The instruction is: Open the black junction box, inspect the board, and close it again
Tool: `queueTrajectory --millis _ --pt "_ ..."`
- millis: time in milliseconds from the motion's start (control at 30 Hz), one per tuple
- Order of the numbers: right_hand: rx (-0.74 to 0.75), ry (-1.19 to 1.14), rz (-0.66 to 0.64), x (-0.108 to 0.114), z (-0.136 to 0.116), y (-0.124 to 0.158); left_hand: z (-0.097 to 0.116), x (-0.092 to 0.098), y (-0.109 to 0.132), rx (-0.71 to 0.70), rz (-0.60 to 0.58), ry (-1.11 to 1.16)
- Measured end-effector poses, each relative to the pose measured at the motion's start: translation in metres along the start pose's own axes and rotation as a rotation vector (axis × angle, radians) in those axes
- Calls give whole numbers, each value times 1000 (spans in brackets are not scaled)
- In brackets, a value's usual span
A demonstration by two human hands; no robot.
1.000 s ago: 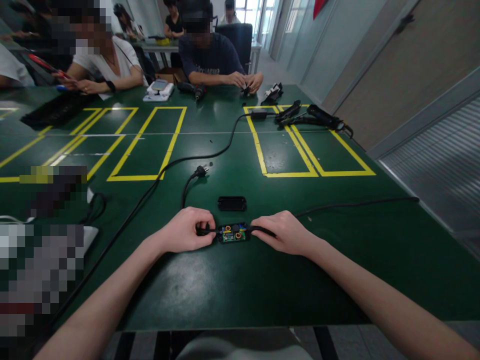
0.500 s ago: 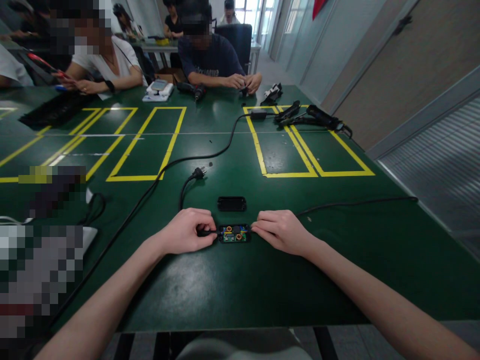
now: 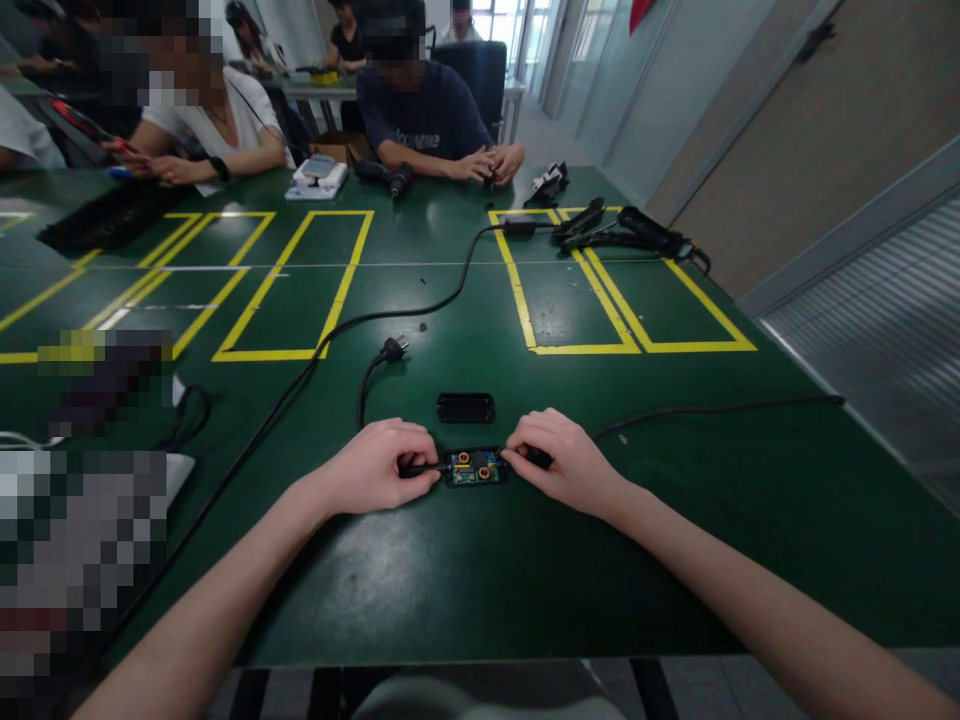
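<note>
Left hand: pinching plug cable
Right hand: pinching opposite cable
Circuit case: between both hands
Black shell: just beyond hands

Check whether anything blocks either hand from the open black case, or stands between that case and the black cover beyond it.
Nothing visible does. The left hand pinches the left cable and the right hand the right cable, at opposite ends of the open black case. Only green table separates it from the black cover.
</note>
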State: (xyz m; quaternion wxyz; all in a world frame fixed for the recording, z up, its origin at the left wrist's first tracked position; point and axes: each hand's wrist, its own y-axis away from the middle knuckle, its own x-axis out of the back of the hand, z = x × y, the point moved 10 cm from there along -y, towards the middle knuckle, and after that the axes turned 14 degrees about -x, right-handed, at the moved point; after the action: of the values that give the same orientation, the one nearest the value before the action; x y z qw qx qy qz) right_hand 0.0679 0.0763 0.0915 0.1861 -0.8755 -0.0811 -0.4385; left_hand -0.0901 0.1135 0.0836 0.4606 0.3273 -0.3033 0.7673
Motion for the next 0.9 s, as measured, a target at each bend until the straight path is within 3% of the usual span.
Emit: queueTrajectory --millis 267,500,633,900 --pt "-23 9 -6 -2 1 -1 2 7 -2 3 92 -53" --pt "-62 111 90 8 4 -4 -4 18 0 30 268 -177" --pt "-56 197 89 2 9 -5 -5 17 0 18 283 -234" --pt "69 44 99 5 4 -4 3 17 -4 -78 346 -22"
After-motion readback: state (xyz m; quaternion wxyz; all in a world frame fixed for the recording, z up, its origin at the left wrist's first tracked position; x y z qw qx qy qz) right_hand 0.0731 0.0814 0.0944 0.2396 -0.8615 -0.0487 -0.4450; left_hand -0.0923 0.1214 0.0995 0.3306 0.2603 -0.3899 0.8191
